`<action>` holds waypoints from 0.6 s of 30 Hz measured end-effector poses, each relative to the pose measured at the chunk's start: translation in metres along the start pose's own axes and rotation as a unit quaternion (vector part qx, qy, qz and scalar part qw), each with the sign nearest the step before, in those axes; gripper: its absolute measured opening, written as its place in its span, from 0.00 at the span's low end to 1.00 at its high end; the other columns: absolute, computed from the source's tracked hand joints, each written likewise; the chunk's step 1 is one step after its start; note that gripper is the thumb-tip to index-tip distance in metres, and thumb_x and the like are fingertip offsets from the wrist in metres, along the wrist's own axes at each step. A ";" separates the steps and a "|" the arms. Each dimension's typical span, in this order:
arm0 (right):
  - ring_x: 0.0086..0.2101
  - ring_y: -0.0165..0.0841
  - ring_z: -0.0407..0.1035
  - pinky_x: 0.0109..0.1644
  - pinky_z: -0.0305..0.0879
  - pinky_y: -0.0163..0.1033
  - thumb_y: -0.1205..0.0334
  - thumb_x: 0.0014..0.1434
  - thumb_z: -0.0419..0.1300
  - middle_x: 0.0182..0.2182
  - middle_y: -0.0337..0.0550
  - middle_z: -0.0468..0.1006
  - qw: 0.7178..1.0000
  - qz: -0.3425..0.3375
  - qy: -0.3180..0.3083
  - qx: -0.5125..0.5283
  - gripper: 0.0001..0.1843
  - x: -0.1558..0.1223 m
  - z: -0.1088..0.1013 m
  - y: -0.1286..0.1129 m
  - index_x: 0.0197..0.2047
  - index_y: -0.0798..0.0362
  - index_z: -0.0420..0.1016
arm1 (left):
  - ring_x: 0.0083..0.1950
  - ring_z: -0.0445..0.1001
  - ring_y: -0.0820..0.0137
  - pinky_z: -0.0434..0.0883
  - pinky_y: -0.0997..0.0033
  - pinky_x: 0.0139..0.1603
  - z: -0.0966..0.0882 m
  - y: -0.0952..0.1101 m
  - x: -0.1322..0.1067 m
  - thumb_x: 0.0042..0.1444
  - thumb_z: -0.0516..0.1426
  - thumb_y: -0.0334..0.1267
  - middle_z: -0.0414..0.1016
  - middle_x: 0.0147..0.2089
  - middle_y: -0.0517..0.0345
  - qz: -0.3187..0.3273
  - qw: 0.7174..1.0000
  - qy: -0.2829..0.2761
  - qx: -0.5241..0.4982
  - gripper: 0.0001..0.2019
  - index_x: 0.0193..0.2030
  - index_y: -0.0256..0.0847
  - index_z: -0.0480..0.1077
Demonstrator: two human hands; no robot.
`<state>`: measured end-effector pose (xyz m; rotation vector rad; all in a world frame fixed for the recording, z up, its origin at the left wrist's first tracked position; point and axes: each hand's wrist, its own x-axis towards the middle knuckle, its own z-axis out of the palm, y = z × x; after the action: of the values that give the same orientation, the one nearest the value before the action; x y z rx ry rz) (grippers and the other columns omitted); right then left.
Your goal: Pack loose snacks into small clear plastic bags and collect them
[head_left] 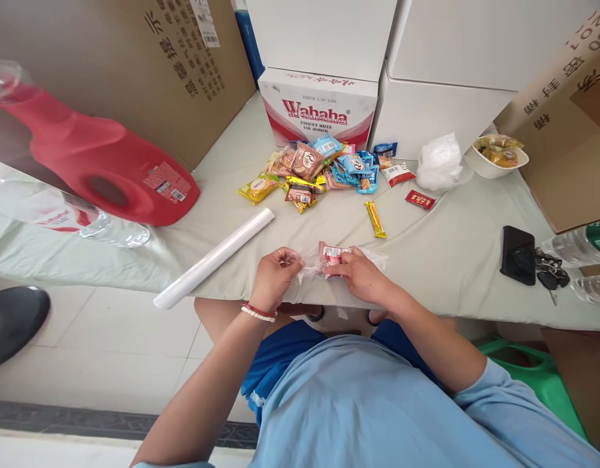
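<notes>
Near the table's front edge, my left hand (276, 276) pinches the edge of a clear plastic bag (308, 265). My right hand (361, 273) grips a small reddish-pink snack packet (331, 252) with a white barcode label, its fingers over the packet's right side. The thin plastic spreads around the packet and under my right hand; whether the packet lies inside the bag I cannot tell. Beyond my hands lie a yellow snack stick (376, 219) and a red packet (420, 199). Farther back is a pile of colourful snack packets (307, 162).
A white plastic roll (214, 259) lies left of my hands. A red jug (109, 162) and a clear bottle (60, 211) lie farther left. At right are bunched clear bags (439, 161), a white bowl (495, 168), a black phone-like object (519, 255) and keys (552, 270). Boxes (324, 110) line the back.
</notes>
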<state>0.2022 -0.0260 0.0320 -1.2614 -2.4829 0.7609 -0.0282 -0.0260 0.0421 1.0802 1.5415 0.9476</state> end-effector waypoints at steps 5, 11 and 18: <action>0.40 0.39 0.58 0.47 0.59 0.42 0.77 0.63 0.55 0.39 0.47 0.74 1.000 -0.018 0.005 -0.005 0.26 0.003 0.001 0.002 0.53 0.45 0.86 | 0.28 0.69 0.75 0.67 0.74 0.31 0.035 0.023 -0.007 0.39 0.68 0.41 0.72 0.27 0.65 0.016 0.994 -0.022 -0.110 0.13 0.30 0.39 0.71; 0.44 0.40 0.61 0.53 0.63 0.46 0.77 0.63 0.55 0.46 0.48 0.75 0.998 -0.063 0.007 0.013 0.28 -0.005 -0.003 0.004 0.58 0.44 0.83 | 0.35 0.76 0.68 0.74 0.69 0.38 0.060 0.020 0.001 0.49 0.59 0.38 0.77 0.34 0.57 0.024 0.996 -0.073 -0.054 0.09 0.35 0.39 0.78; 0.49 0.36 0.74 0.59 0.67 0.45 0.73 0.65 0.52 0.46 0.42 0.82 0.973 -0.079 0.022 0.213 0.22 -0.025 -0.018 0.024 0.48 0.46 0.86 | 0.56 0.74 0.58 0.74 0.53 0.61 0.059 0.001 -0.022 0.63 0.52 0.32 0.74 0.55 0.43 0.328 0.880 -0.102 0.327 0.16 0.51 0.35 0.79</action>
<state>0.2411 -0.0285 0.0345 -0.9046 -2.1880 1.1314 0.0325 -0.0431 0.0372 2.2115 1.3540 0.6977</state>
